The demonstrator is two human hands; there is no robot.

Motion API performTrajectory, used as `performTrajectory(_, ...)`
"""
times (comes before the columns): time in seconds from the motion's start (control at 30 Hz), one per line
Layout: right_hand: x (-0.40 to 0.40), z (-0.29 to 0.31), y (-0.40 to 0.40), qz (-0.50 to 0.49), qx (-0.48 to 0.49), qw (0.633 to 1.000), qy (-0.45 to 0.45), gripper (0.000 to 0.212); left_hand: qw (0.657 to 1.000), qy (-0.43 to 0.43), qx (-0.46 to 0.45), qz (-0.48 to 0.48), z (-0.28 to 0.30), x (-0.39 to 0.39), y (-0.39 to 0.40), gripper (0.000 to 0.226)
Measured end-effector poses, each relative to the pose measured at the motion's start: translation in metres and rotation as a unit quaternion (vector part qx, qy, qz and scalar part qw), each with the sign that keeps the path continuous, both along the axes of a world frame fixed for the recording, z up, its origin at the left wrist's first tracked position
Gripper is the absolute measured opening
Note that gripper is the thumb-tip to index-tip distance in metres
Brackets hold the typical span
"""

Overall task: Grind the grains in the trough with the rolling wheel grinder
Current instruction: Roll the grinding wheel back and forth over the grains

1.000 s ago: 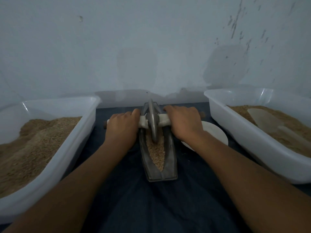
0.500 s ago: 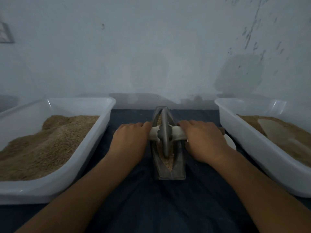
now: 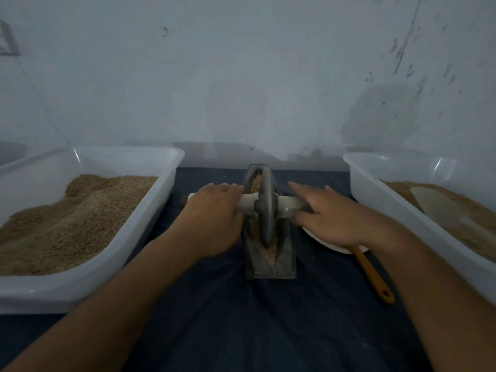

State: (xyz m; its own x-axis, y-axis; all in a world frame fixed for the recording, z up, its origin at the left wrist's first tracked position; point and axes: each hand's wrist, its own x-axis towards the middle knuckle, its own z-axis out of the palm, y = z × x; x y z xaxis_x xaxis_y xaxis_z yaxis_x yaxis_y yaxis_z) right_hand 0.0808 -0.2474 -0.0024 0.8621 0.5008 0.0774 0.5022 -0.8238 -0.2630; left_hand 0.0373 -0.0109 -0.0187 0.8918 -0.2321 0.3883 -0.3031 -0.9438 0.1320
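Trough (image 3: 271, 261) runs straight away from me on the dark cloth (image 3: 241, 318), its long axis pointing from my chest toward the wall, with grains (image 3: 269, 255) lying along its bottom. The rolling wheel grinder (image 3: 265, 208) stands upright in it, about the middle of the run, and its pale axle (image 3: 288, 205) crosses the trough at a right angle, so the 2 ends stick out sideways under my palms. My left hand (image 3: 214, 213) presses down on the left end with the fingers laid forward over it; my right hand (image 3: 330, 216) does the same on the right end, fingers stretched out flat, not wrapped round. Both sit about equally near the wheel, 1 on each side. I judge the coming roll must follow the trough's length, toward me or away, both hands pushing evenly so the wheel does not tip. A white plate (image 3: 335, 247) with an orange-handled tool (image 3: 373, 275) lies just right of the trough, and bins (image 3: 128, 253) of grain flank me.
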Motion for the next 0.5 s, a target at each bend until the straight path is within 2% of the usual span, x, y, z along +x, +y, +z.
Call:
performTrajectory(0.07, 0.010, -0.011, 0.006, -0.011, 0.001, 0.998, -0.065, 0.056, 1.000, -0.001, -0.027, -0.007, -0.003, 0.006, 0.003, 0.033)
performTrajectory(0.17, 0.025, -0.023, 0.014, -0.036, 0.005, 0.992, -0.118, 0.058, 0.999, -0.045, 0.014, 0.008, -0.013, 0.024, 0.002, 0.037)
performTrajectory(0.33, 0.054, -0.032, 0.020, -0.067, 0.013, 0.991, -0.114, 0.062, 0.997, -0.046, 0.048, 0.050, -0.022, 0.060, -0.001, 0.054)
performTrajectory(0.5, 0.075, -0.024, 0.029, -0.082, 0.010, 0.990, -0.115, 0.055, 0.997, -0.033, 0.052, 0.053, -0.015, 0.089, 0.002, 0.048)
